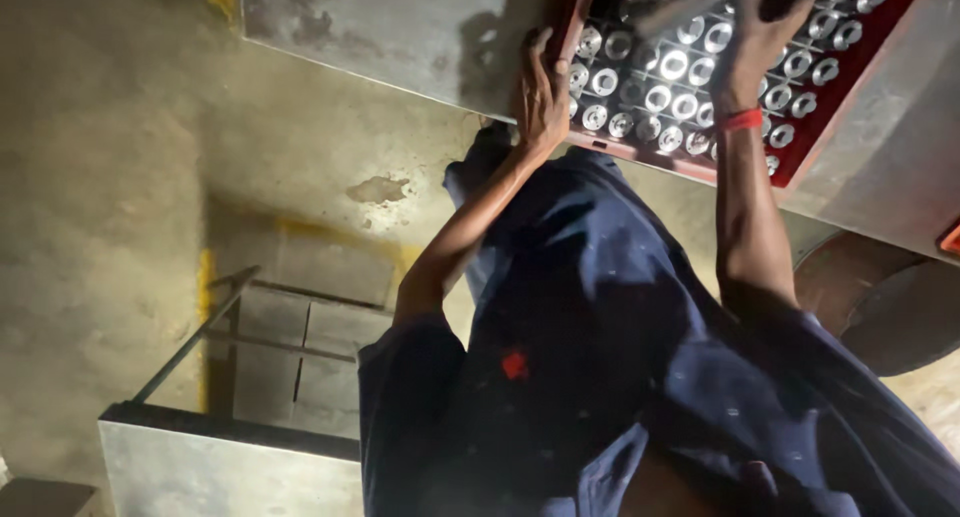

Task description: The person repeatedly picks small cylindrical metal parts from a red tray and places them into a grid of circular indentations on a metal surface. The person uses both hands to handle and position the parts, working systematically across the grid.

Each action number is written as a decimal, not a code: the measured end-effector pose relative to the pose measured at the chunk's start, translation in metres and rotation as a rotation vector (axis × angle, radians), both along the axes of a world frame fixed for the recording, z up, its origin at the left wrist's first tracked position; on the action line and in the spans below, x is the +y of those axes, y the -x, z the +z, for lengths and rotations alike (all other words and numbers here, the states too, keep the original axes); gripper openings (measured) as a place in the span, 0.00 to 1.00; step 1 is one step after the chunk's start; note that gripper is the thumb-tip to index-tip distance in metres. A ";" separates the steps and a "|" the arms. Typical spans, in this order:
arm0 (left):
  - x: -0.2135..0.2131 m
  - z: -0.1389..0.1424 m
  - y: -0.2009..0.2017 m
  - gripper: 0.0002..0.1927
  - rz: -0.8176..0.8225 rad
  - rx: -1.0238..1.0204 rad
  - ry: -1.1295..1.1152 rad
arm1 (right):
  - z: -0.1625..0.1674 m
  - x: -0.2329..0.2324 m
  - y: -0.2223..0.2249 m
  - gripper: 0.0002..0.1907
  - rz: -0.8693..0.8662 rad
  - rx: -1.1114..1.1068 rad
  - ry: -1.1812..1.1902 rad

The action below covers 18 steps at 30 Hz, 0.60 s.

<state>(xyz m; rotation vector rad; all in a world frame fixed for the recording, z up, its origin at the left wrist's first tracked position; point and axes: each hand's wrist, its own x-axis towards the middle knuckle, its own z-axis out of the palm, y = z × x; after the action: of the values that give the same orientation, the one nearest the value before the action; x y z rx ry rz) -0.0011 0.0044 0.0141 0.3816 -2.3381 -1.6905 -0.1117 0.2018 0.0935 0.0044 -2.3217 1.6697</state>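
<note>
Left hand (pixel 542 95) laid on the near-left edge of a red tray (pixel 868 69), fingers (pixel 537 57) curled over the rim and closed on it, apparently to steady the tray or keep it from sliding. Right hand (pixel 762 32) out over the far part of the tray, above the metal rings (pixel 672 65); fingers blurred and partly cut off by the top of the view, so cannot tell how far open, nor whether anything held. Red band (pixel 742 120) on the right wrist. Rings seated one to a pocket in neat rows, flat faces up, bright under the light; likely kept apart that way to stop them knocking together. Some pockets under the right hand hidden.

Tray resting on a grey metal surface (pixel 400 32), worn and stained, at the far side of the scene and running off to the right. Tray set at a slant to the view, its near-right corner close to the surface's edge. Dark blue work clothes (pixel 600 357) filling the near middle, with a small red mark on the cloth.

Concrete floor (pixel 110 177) below, dusty, with a dark patch and faded yellow lines. Metal frame (pixel 215 327) near left, standing beside a grey box-like top. Round dark drum (pixel 880 302) at right, partly under the surface. Dim room, light falling mainly on the tray.
</note>
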 end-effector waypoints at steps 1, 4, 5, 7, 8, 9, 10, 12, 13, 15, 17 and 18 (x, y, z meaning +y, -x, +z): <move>-0.001 -0.001 0.000 0.29 -0.009 -0.008 -0.023 | -0.002 -0.001 -0.002 0.36 -0.037 -0.101 0.117; 0.000 -0.002 0.005 0.29 -0.003 0.010 0.001 | -0.023 -0.023 -0.020 0.35 0.015 -0.246 0.180; 0.001 -0.004 0.003 0.29 0.012 0.014 0.025 | -0.029 -0.031 -0.028 0.34 0.048 -0.256 0.208; 0.001 -0.005 0.001 0.28 0.012 0.035 0.044 | -0.034 -0.043 -0.039 0.33 0.108 -0.283 0.266; 0.001 -0.007 0.001 0.28 0.012 0.056 0.056 | -0.033 -0.048 -0.039 0.34 0.150 -0.259 0.007; 0.001 -0.008 0.000 0.28 0.010 0.022 0.050 | -0.031 -0.051 -0.039 0.36 0.187 -0.241 -0.257; 0.001 -0.007 -0.001 0.27 0.005 -0.017 0.038 | -0.027 -0.052 -0.039 0.37 0.221 -0.227 -0.525; 0.000 -0.007 -0.001 0.27 -0.001 -0.033 0.034 | -0.014 -0.057 -0.035 0.29 0.346 -0.028 -0.544; 0.000 -0.005 -0.001 0.26 -0.003 -0.016 0.036 | -0.008 -0.060 -0.033 0.28 0.409 0.080 -0.552; 0.000 -0.003 -0.001 0.26 -0.002 0.006 0.058 | 0.000 -0.063 -0.028 0.25 0.348 0.053 -0.576; 0.000 -0.001 -0.001 0.25 -0.001 0.030 0.094 | 0.003 -0.063 -0.019 0.26 0.258 0.105 -0.574; 0.000 -0.001 -0.002 0.26 -0.003 0.022 0.083 | 0.002 -0.062 -0.013 0.29 0.198 0.172 -0.559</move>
<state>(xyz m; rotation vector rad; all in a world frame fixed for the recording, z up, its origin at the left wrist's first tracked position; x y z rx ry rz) 0.0007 0.0049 0.0135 0.3424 -2.3851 -1.5841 -0.0989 0.1398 0.0954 0.4826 -2.6292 0.9888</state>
